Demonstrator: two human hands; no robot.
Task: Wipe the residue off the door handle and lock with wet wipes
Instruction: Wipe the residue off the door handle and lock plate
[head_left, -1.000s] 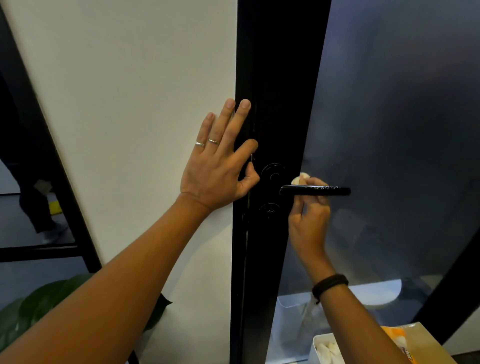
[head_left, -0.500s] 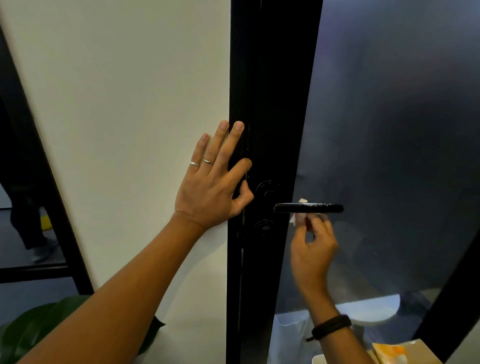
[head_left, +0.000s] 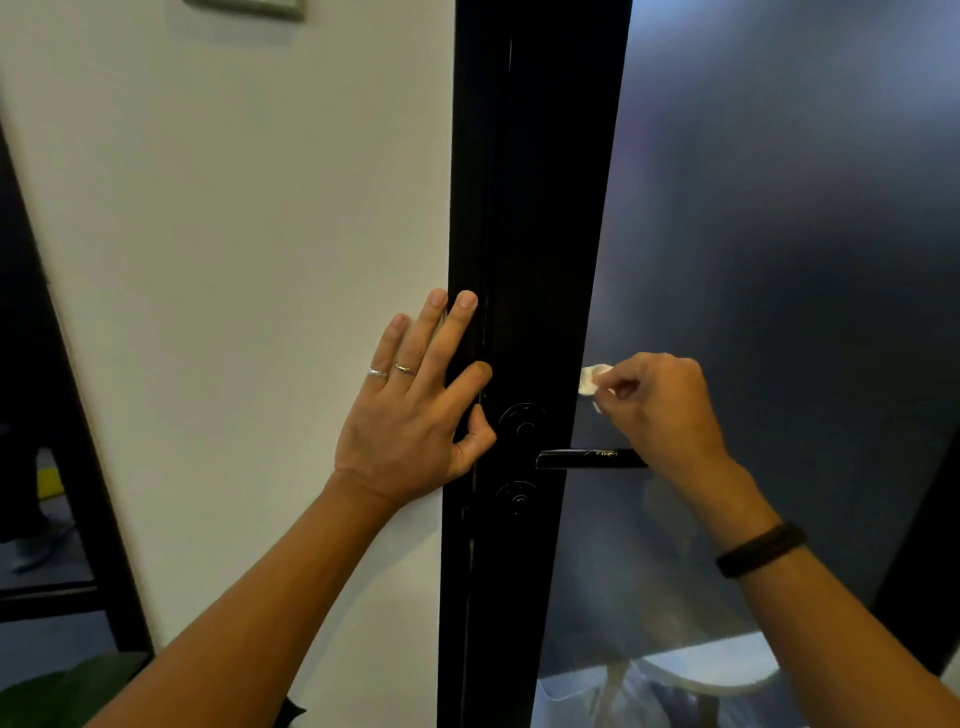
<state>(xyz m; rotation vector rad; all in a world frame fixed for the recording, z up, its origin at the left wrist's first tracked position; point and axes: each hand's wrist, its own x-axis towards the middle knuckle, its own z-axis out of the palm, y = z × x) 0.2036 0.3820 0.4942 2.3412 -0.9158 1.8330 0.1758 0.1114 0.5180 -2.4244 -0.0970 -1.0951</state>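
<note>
- The right hand has come up since a second ago: then it reached from beneath the handle with the wipe behind the bar; now it is above the bar, and its wrist crosses in front of the handle's free end.
- The wipe has risen with it, from level with the handle to a spot above it, in front of the frosted glass and just right of the black frame.
- The left hand has stayed flat on the white wall and the frame's edge, though it sits lower in view, since the camera has tilted up.
- The box of wipes seen at the bottom right a second ago has dropped out of view; no container shows now.
- The right hand's fingers are curled, and thumb and fingertips pinch the small crumpled white wipe at its left tip. Whether the wipe touches the glass I cannot tell.
- The left hand is spread wide and holds nothing; palm and fingers press on the wall, and forefinger and thumb lie over the frame, beside the upper lock disc.
- The handle juts rightward from the frame, level, between the upper disc and the lower lock disc.
- Two rings sit on the left hand, and a dark band is on the right wrist.
</note>
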